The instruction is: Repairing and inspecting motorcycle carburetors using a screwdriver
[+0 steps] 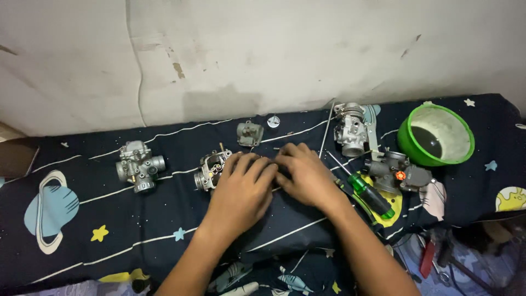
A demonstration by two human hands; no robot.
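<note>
Handling: grey cast-metal carburettor body [211, 171], judged heavy, rigid; gripped by casting sides.
Left hand [241, 189]: flat, touching it.
Right hand [307, 175]: spread; contents hidden.

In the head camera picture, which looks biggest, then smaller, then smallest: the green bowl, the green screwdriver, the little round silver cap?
1. Green bowl
2. Green screwdriver
3. Round silver cap

The cap lies farthest back, near the wall, but it is clearly the smallest.
</note>
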